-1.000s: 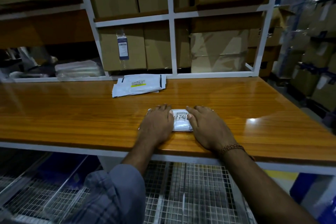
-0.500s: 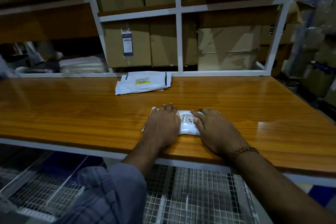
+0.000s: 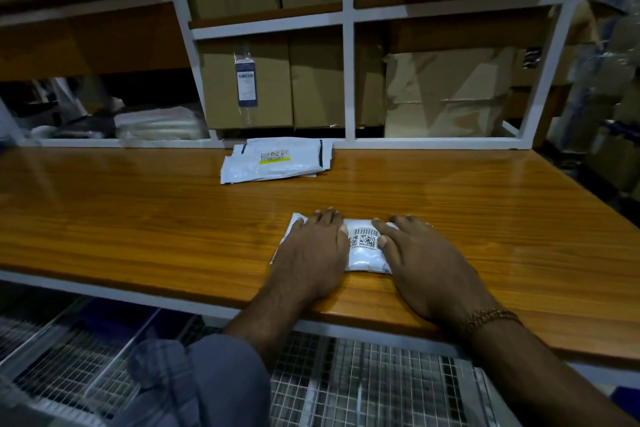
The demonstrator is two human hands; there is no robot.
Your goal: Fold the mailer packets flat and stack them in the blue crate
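Both hands are flat on a small white mailer packet (image 3: 365, 250) near the front edge of the wooden tabletop (image 3: 138, 218). The left hand (image 3: 311, 250) lies palm-down over the packet's left part, fingers straight and together, pressing. The right hand (image 3: 422, 260) lies palm-down over its right part, fingers extended, thumb beside the barcode label; a beaded bracelet (image 3: 488, 317) sits on that wrist. Neither hand curls round anything. Farther back, close to the white shelf frame (image 3: 348, 80), a small pile of packets (image 3: 277, 161) lies flat, well apart from the hands. Cardboard boxes (image 3: 294, 87) fill the shelves behind. Wire mesh baskets (image 3: 363, 385) show below the tabletop.
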